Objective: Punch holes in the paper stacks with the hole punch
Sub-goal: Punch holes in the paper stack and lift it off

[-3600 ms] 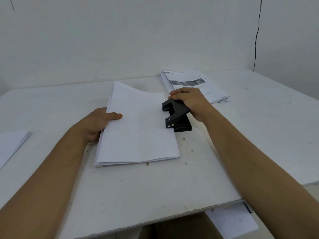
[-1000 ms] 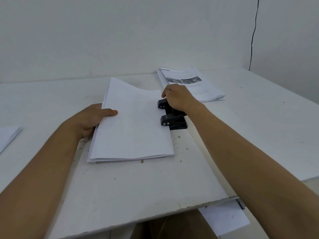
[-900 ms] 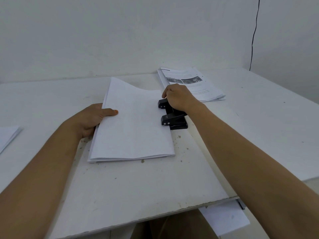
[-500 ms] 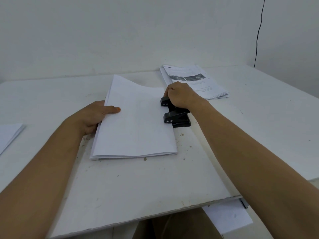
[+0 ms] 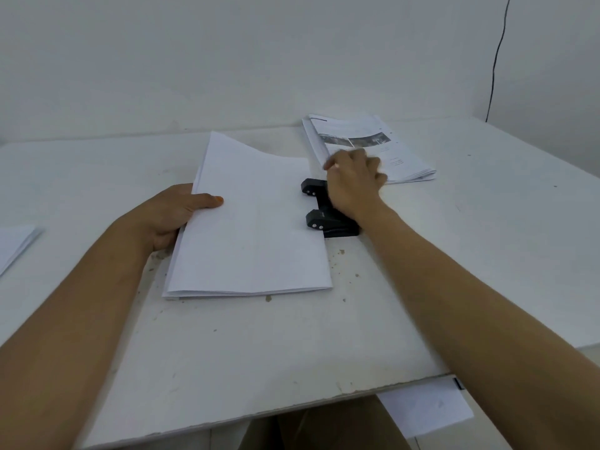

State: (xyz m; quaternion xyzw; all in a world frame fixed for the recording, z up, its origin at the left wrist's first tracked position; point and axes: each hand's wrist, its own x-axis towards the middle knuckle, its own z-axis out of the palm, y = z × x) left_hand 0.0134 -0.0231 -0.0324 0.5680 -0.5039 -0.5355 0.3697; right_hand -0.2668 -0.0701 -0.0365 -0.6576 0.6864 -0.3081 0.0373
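A blank white paper stack (image 5: 250, 222) lies in the middle of the table (image 5: 259, 352). My left hand (image 5: 165, 216) grips its left edge, thumb on top of the sheets. The black hole punch (image 5: 319, 219) sits at the stack's right edge with the paper's margin inside its slot. My right hand (image 5: 352, 183) is blurred just above the punch's lever, fingers loose and apart, holding nothing; its heel hides the back of the punch.
A stack of printed pages (image 5: 399, 157) lies behind my right hand. Another white stack (image 5: 16, 245) shows at the far left edge. A sheet (image 5: 425, 407) hangs below the table's front right corner. A black cable (image 5: 495, 60) runs down the wall.
My right hand pressed down on the punch lever and has now lifted off it, moving back toward the printed pages. My left hand kept its hold on the stack.
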